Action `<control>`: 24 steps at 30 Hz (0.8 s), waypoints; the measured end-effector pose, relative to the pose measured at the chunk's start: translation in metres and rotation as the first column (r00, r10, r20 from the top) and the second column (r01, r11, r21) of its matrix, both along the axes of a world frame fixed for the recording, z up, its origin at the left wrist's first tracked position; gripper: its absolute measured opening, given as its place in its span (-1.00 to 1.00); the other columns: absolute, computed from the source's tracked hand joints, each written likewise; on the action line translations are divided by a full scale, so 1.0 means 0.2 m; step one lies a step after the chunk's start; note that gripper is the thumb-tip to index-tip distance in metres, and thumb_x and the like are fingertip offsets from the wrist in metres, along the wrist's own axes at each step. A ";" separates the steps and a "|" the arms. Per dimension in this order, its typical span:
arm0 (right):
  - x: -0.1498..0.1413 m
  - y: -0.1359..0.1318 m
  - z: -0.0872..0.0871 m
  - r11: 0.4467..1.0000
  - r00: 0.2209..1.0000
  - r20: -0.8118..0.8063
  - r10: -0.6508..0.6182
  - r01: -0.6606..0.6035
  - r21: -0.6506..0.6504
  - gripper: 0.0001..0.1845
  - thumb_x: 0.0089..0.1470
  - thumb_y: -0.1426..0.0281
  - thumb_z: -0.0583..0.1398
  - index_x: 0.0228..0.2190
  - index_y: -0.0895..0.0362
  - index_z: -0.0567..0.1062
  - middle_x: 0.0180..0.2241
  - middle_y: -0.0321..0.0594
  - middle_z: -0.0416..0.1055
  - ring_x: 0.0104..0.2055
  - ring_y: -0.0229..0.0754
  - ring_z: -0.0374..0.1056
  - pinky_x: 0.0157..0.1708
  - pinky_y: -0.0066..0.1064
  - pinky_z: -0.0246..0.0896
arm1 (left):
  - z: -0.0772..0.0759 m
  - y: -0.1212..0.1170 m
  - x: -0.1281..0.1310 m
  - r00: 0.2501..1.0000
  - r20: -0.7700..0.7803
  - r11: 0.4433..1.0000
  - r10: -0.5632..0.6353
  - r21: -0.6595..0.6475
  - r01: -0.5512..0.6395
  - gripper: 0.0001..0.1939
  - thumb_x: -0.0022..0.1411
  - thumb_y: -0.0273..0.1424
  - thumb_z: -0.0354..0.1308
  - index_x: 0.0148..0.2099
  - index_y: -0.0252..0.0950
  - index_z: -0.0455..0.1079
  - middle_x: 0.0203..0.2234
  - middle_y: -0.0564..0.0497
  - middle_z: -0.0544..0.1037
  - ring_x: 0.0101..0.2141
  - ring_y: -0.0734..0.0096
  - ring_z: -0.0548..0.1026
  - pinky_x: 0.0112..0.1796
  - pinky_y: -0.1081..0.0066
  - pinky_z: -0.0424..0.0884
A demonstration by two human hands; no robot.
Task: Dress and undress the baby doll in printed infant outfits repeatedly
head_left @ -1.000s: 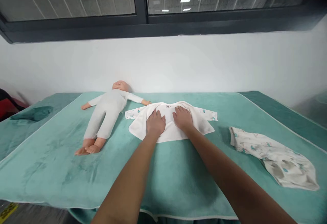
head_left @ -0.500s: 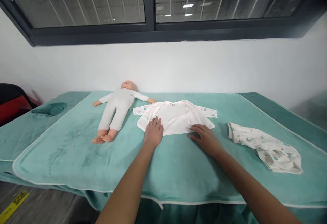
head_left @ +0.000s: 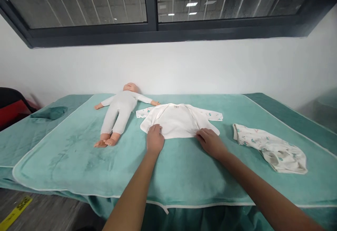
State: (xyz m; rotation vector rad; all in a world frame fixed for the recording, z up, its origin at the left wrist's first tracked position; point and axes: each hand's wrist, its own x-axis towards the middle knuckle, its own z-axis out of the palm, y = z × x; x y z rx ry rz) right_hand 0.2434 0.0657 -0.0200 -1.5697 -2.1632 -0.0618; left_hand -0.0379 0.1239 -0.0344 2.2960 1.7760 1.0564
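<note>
A white baby shirt (head_left: pixel 179 120) with patterned sleeves lies spread out flat in the middle, its neck toward the wall. My left hand (head_left: pixel 155 139) has its fingers curled closed on the shirt's lower edge, left of centre. On the same edge, right of centre, my right hand (head_left: pixel 210 140) pinches the cloth between thumb and fingers. A baby doll (head_left: pixel 119 108) in a white bodysuit lies on its back to the left, one of its hands close to the shirt's left sleeve. Patterned baby trousers (head_left: pixel 271 146) lie folded and crumpled at the right.
A green mat (head_left: pixel 65 153) with white piping covers the bed. At the back, a white wall (head_left: pixel 184 69) rises to a dark-framed window (head_left: pixel 158 27). A red and black object (head_left: pixel 14 108) stands at the far left. Yellow tape (head_left: pixel 15 211) marks the floor.
My left hand has slid back toward me from lying flat on the shirt, and its fingers have curled at the hem. My right fingers have closed on the lower edge.
</note>
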 end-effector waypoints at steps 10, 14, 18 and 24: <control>0.55 0.41 -0.05 0.672 0.651 -0.170 -0.740 0.706 -0.221 -0.42 0.12 0.08 0.13 -0.02 0.28 0.43 -0.06 0.23 0.44 -0.01 0.24 0.34 -0.07 -0.02 0.19 | -0.02 0.01 0.00 0.997 0.074 0.999 -0.016 0.047 0.013 -0.77 0.05 -0.68 0.02 -0.46 -0.25 0.35 -0.12 -0.08 0.54 -0.07 0.20 0.44 -0.01 0.21 0.41; 0.65 0.56 -0.04 0.740 0.713 -0.210 -0.669 0.615 -0.271 -0.62 0.10 0.19 0.15 -0.16 0.19 0.51 -0.19 0.07 0.51 -0.18 0.08 0.39 -0.17 -0.16 0.21 | -0.03 0.01 0.00 0.996 0.083 0.998 -0.013 0.065 0.007 -0.75 0.08 -0.68 0.01 -0.47 -0.25 0.35 -0.15 -0.05 0.55 -0.09 0.25 0.45 -0.03 0.26 0.41; 0.71 0.71 -0.03 0.759 0.697 -0.305 -0.649 0.623 -0.192 -0.60 0.16 0.26 0.06 -0.07 0.21 0.48 -0.12 0.06 0.48 -0.15 -0.01 0.35 -0.15 -0.23 0.17 | -0.01 -0.01 0.01 0.999 0.045 0.996 -0.022 0.086 0.018 -0.75 0.11 -0.68 0.00 -0.42 -0.24 0.36 -0.22 -0.04 0.55 -0.14 0.26 0.45 -0.08 0.27 0.41; 0.72 0.81 -0.08 0.751 0.670 -0.389 -0.633 0.653 -0.097 -0.58 0.13 0.28 0.11 -0.03 0.22 0.48 -0.08 0.15 0.41 -0.11 0.04 0.30 -0.10 -0.15 0.14 | 0.02 -0.02 0.02 1.000 -0.008 0.995 0.029 0.092 -0.028 -0.75 0.17 -0.66 -0.01 -0.25 -0.22 0.37 -0.22 -0.05 0.52 -0.14 0.24 0.43 -0.06 0.25 0.38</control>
